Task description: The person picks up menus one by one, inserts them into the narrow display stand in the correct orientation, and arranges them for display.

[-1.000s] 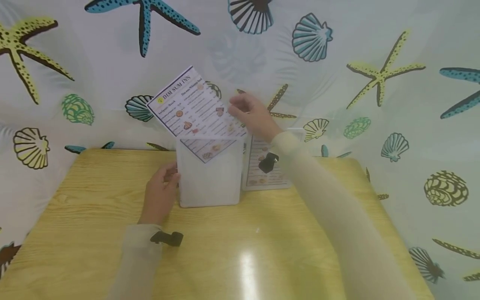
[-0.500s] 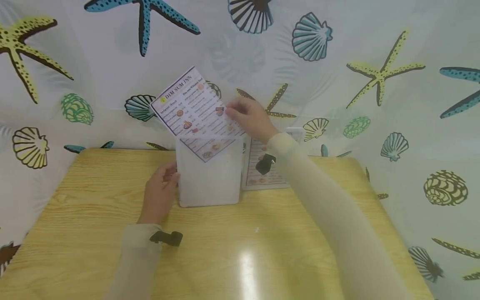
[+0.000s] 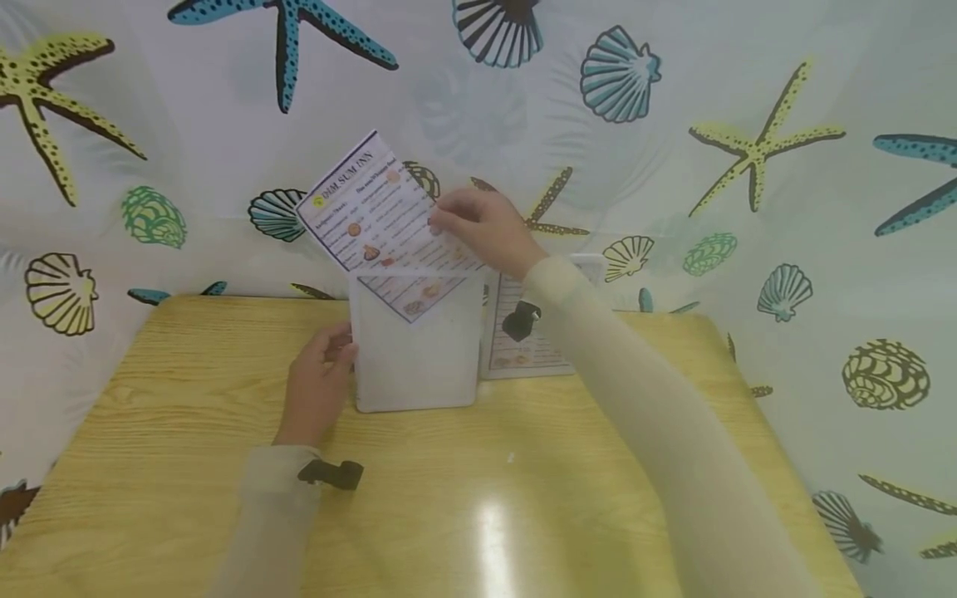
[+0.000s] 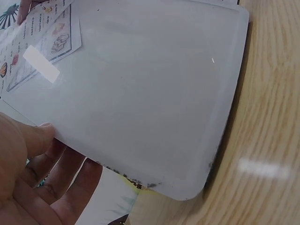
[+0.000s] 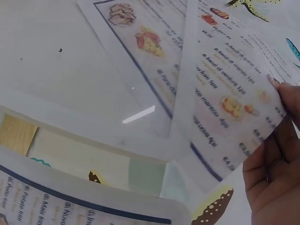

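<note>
A printed menu sheet [image 3: 374, 212], headed DIM SUM INN, stands tilted with its lower corner inside a clear-fronted white menu holder [image 3: 414, 365]. Through the front panel that corner shows, while most of the sheet rises above the holder's top edge. My right hand [image 3: 489, 232] pinches the sheet's upper right edge between thumb and fingers; the right wrist view shows the sheet [image 5: 220, 98] bent there. At the holder's left side my left hand [image 3: 316, 386] grips the edge, its thumb [image 4: 40, 138] in front and the other fingers behind.
A second holder with a menu inside [image 3: 527, 353] stands just right of the first, partly behind my right forearm. Both are near the back edge of a wooden table [image 3: 419, 490]. Behind hangs a white curtain [image 3: 658, 50] printed with shells and starfish.
My right hand has moved left along the sheet's right edge and overlaps it more. The sheet's top has shifted slightly. My left hand and the holder have barely moved.
</note>
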The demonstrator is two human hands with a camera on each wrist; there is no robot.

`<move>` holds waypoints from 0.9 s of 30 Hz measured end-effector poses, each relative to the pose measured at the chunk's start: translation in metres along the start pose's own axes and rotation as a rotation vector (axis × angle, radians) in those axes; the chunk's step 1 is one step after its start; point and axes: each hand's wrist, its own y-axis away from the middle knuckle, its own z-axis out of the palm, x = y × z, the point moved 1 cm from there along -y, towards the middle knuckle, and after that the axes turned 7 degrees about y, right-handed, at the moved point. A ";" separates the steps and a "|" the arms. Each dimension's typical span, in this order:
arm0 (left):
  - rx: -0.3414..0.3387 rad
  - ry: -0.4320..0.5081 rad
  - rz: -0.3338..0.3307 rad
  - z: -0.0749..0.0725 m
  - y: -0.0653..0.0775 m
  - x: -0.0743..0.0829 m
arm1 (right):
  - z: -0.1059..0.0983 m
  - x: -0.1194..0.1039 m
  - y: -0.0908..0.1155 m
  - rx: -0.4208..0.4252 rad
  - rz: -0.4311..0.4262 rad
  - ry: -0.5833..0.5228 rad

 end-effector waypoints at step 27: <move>-0.009 -0.010 0.015 0.003 -0.001 -0.001 | -0.013 -0.026 0.002 0.055 -0.091 0.312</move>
